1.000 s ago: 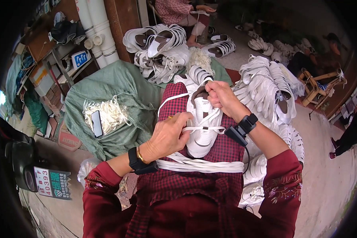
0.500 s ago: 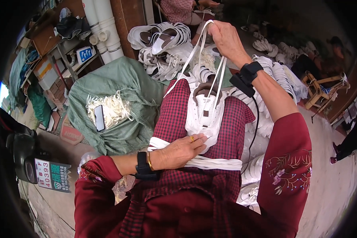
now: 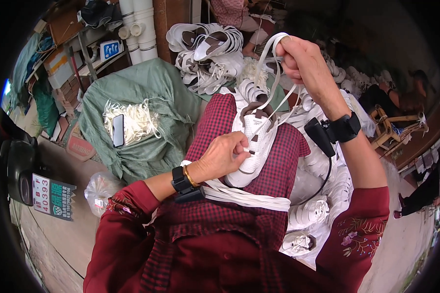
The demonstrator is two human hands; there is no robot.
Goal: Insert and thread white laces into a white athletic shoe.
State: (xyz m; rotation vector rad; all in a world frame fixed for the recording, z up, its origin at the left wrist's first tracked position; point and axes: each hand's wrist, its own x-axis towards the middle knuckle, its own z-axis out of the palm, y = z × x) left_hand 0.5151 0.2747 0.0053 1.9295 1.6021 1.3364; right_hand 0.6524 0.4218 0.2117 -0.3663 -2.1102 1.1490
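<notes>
A white shoe upper [image 3: 261, 141] with a brown collar lies across my lap, on red-and-black checked cloth. My right hand [image 3: 305, 63] is raised above it, closed around a white shoelace [image 3: 278, 105] that loops over the fingers and runs down to the shoe's throat. Against the shoe's left side, near its lower eyelets, my left hand [image 3: 222, 156] has its fingers curled in. Whatever those fingertips pinch is too small to make out. A bundle of white laces [image 3: 244, 196] stretches across my lap below the shoe, partly behind the left wrist.
Left of my knees, a green sack [image 3: 166, 88] bears a heap of white laces [image 3: 144, 122] and a phone [image 3: 118, 131]. Stacked shoe uppers [image 3: 208, 46] stand ahead; more uppers [image 3: 308, 210] lie at right. Another person [image 3: 230, 12] sits beyond. A bamboo stool [image 3: 384, 119] is far right.
My right hand has shifted right and slightly down, and its lace now hangs in wider loops. My left hand has moved up from the toe to the shoe's side, fingers curling. The view has shifted slightly.
</notes>
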